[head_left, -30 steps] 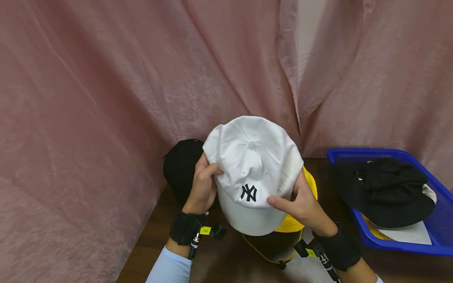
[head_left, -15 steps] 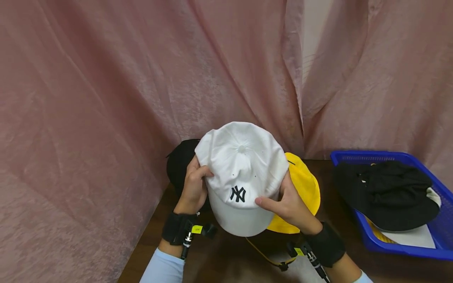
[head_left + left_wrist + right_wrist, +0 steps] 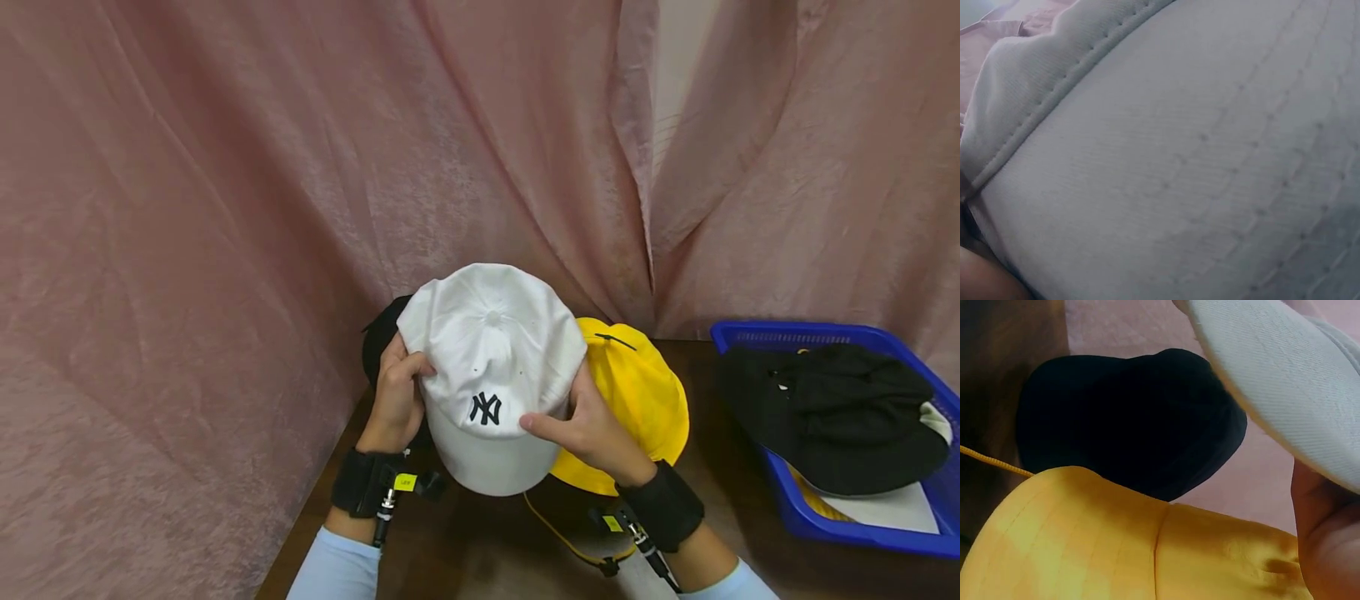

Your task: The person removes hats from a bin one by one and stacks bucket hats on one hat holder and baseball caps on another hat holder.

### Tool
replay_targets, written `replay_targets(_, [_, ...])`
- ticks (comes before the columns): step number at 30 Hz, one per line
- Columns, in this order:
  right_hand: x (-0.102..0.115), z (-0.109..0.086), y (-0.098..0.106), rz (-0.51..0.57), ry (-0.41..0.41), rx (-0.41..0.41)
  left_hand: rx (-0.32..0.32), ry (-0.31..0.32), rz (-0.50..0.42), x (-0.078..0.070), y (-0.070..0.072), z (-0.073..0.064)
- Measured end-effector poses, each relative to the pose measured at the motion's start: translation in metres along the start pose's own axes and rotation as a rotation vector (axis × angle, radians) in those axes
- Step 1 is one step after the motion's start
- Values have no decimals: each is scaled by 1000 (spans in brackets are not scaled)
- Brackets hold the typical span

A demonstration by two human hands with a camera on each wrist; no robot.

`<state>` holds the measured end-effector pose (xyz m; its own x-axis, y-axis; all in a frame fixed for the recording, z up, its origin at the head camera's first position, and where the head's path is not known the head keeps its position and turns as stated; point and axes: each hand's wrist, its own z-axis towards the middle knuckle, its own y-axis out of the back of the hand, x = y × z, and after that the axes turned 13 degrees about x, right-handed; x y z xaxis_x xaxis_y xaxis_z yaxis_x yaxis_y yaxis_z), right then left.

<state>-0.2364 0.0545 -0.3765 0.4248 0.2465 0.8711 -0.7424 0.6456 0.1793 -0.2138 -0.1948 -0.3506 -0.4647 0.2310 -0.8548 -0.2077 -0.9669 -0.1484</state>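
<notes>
Both hands hold a white baseball cap [image 3: 495, 333] with a dark NY logo, brim toward the person. The left hand [image 3: 397, 398] grips its left edge, thumb on top of the cloth. On the other side the right hand [image 3: 592, 425] grips the lower right edge, its thumb lying near the logo. Stitched brim [image 3: 1147, 156] fills the left wrist view. Behind the white cap at left is a black cap [image 3: 381, 337], seen whole as a dark cap [image 3: 1129, 419] in the right wrist view. A yellow bucket hat [image 3: 637, 392] with a cord lies at right, partly hidden.
A blue plastic basket [image 3: 787, 325] stands on the brown table [image 3: 465, 550] at right. In it lie a black hat [image 3: 847, 425] and something flat and white [image 3: 892, 508]. Pink curtains [image 3: 300, 167] hang behind and to the left.
The white cap, held in both hands, has moved left in the view. More of the yellow hat now shows, and less of the black cap.
</notes>
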Motion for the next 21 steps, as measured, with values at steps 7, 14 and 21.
replay_targets(7, [-3,10,-7,9,-5,-2,-27,1,32,-1,10,0])
replay_targets(14, [-7,22,-10,28,17,2,-60,-4,70,-1,17,2])
replay_targets(21, [-6,32,-11,155,29,-5,-106,-8,55,-5,25,1])
